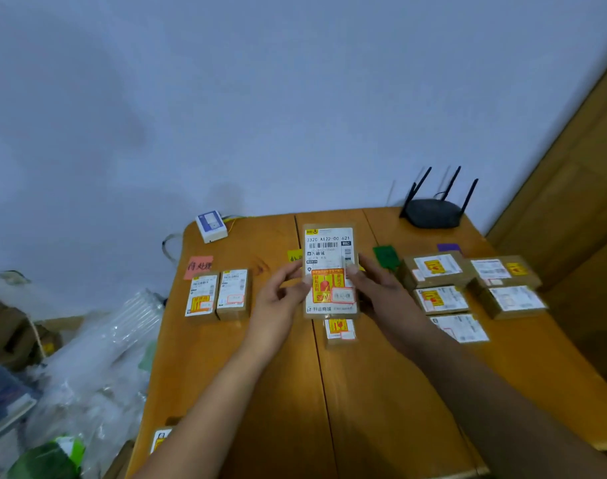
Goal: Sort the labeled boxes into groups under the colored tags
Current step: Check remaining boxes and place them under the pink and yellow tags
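I hold one labeled box up off the table, between both hands, its label turned flat toward my eyes so I can read it. My left hand pinches its left edge with thumb in front and fingers behind; my right hand clamps the right edge the same way. Gripping by the edges keeps my fingers off the print and off the red-and-yellow sticker low on the label, which I judge is what tells me its group.

Behind the box, partly hidden by it, is the yellow tag, and one small box already lies below it on the wooden table, so this column is begun. To the left, the pink tag heads two boxes set side by side, touching. To the right, the green tag and the purple tag lie at the far side, with five boxes in rows near them; which tag each row answers to I cannot tell for sure.

One more box lies at the table's near left edge, apparently not yet sorted. A router stands at the back, clear of the work.
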`<move>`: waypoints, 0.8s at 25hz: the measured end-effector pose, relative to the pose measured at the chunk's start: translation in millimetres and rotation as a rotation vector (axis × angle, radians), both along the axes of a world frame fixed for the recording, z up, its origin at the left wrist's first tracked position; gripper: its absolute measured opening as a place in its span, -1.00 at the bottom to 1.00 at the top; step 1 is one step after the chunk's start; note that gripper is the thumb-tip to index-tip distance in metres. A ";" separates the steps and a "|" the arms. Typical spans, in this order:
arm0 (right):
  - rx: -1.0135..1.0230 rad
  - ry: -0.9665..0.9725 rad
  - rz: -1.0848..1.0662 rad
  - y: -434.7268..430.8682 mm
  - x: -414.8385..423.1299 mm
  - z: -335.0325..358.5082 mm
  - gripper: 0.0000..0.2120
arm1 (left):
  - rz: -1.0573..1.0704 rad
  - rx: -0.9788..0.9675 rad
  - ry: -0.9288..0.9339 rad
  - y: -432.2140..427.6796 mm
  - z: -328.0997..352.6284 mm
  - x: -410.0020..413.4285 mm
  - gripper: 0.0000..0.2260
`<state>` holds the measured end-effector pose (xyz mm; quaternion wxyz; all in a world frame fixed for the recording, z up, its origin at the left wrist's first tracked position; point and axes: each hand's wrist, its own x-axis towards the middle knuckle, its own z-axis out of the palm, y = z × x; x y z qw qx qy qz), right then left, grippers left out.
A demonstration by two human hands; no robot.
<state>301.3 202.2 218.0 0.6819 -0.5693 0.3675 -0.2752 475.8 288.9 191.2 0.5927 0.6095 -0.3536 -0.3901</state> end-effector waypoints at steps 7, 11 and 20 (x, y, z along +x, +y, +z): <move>-0.147 -0.045 0.054 -27.4 -25.6 43.4 -0.70 | 0.051 -0.107 0.030 -17.0 55.3 -31.3 -0.62; -0.125 -0.067 0.100 -38.3 -39.4 46.4 -0.75 | 0.077 -0.104 -0.016 -22.7 63.3 -49.4 -0.66; -0.022 -0.048 0.133 -58.0 -63.6 18.7 -0.75 | 0.079 -0.041 0.057 -32.9 43.3 -82.1 -0.62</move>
